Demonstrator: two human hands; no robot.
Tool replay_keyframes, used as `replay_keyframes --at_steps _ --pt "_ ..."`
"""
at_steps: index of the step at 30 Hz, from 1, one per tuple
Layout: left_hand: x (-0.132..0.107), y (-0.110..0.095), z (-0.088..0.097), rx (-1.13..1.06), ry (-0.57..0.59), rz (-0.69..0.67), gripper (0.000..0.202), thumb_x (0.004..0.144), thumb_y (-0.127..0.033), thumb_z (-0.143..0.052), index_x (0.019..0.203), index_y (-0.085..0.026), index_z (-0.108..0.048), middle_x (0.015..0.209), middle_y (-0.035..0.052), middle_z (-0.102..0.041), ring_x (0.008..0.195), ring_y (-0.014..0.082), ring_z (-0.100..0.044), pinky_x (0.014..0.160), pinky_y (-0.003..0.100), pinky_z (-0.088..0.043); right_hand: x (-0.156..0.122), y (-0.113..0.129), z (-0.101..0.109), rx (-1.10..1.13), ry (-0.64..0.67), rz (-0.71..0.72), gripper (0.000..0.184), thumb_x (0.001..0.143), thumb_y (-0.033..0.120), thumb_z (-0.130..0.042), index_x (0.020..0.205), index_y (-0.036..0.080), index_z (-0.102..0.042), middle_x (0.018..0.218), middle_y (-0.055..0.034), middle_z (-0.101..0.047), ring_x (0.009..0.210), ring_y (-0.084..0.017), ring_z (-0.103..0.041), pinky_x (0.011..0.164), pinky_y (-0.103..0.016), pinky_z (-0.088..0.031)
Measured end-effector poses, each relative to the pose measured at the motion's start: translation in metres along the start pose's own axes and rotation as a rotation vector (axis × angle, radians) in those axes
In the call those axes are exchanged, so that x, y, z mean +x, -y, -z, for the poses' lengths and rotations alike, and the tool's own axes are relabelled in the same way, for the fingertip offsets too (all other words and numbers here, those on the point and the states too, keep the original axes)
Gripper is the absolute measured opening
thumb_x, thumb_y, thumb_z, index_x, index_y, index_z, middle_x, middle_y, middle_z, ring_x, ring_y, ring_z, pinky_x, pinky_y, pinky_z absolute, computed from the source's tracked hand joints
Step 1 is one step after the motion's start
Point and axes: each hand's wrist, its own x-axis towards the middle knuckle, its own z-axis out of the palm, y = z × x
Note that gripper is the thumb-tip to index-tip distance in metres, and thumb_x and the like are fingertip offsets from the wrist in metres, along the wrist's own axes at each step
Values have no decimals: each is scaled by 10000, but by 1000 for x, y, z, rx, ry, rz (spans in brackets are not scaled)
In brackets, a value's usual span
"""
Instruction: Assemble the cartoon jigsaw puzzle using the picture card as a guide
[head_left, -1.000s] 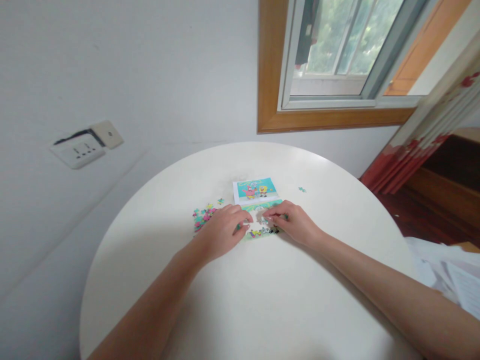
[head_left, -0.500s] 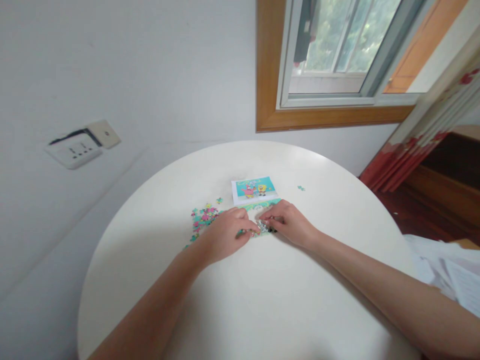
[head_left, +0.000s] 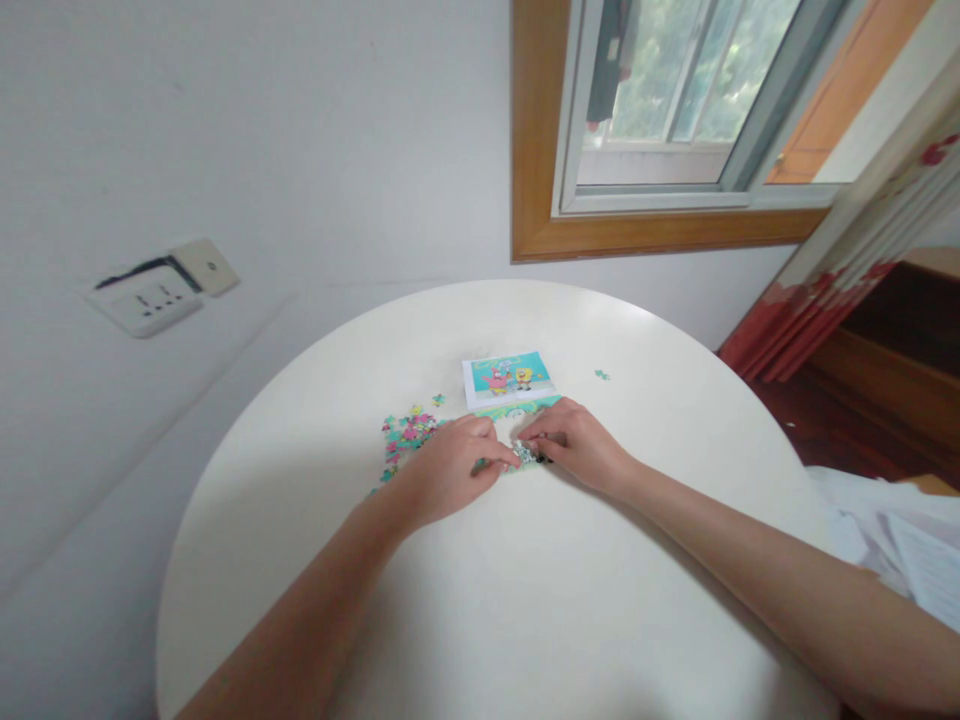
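A partly assembled jigsaw puzzle (head_left: 514, 412) with a green upper strip lies between my hands, largely covered by them. My left hand (head_left: 461, 460) rests at its left side, index finger stretched out to the pieces, the other fingers bent. My right hand (head_left: 581, 445) is closed in a pinch at the puzzle's right side, over silvery-looking pieces (head_left: 525, 453). A small puzzle piece seems to be between its fingertips, mostly hidden. Just behind the puzzle is a picture card (head_left: 510, 377) with a pink and a yellow cartoon figure on blue.
Loose puzzle pieces (head_left: 411, 430) in pink, teal and yellow lie heaped left of my left hand. One or more teal pieces (head_left: 602, 375) sit apart at the back right. Everything is on a round white table (head_left: 480, 600) against the wall, below a window (head_left: 675, 100).
Both hands stay at almost the same place over the puzzle. Only very slight finger movement shows; the card and loose pieces lie as before.
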Motion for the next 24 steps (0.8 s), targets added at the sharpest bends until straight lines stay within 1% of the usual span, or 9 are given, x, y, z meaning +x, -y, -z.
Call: replay_keyframes --at_steps 7,12,14,18,21,24 --pt "0 1 -1 -14 -10 -8 237 840 -170 -526 932 -243 -732 787 44 -591 790 162 -539 713 270 -412 0 2 1 9 -2 -19 214 782 121 -590 864 251 -739 847 -12 -717 875 -169 -591 848 -307 -419" --pt "0 0 0 -1 0 6 252 841 -159 -518 941 -249 -731 778 40 -585 787 162 -538 702 263 -402 0 6 4 107 45 -92 140 786 164 -590 794 210 -722 782 -13 -692 770 -137 -591 712 -240 -441" --pt "0 0 0 -3 4 7 255 841 -154 -517 943 -249 -731 783 40 -586 794 162 -539 707 261 -401 0 6 6 147 53 -120 141 782 175 -589 822 197 -723 785 -15 -686 737 -127 -589 678 -224 -439" --pt "0 -1 1 -13 14 4 251 839 -151 -525 950 -248 -728 800 40 -597 808 163 -544 725 262 -402 1 6 10 201 33 -161 244 801 195 -566 986 203 -725 833 -19 -699 703 -115 -577 650 -212 -434" --pt "0 -2 1 -13 9 1 246 841 -155 -526 946 -248 -728 801 40 -595 810 163 -544 730 263 -404 2 6 13 217 36 -167 233 817 221 -560 966 211 -739 832 -17 -710 683 -113 -571 636 -209 -428" --pt "1 -2 1 -12 6 2 244 847 -156 -518 942 -239 -728 796 43 -591 807 164 -543 729 264 -407 2 6 12 211 46 -139 232 807 184 -559 935 222 -748 831 -14 -717 717 -122 -588 667 -214 -436"
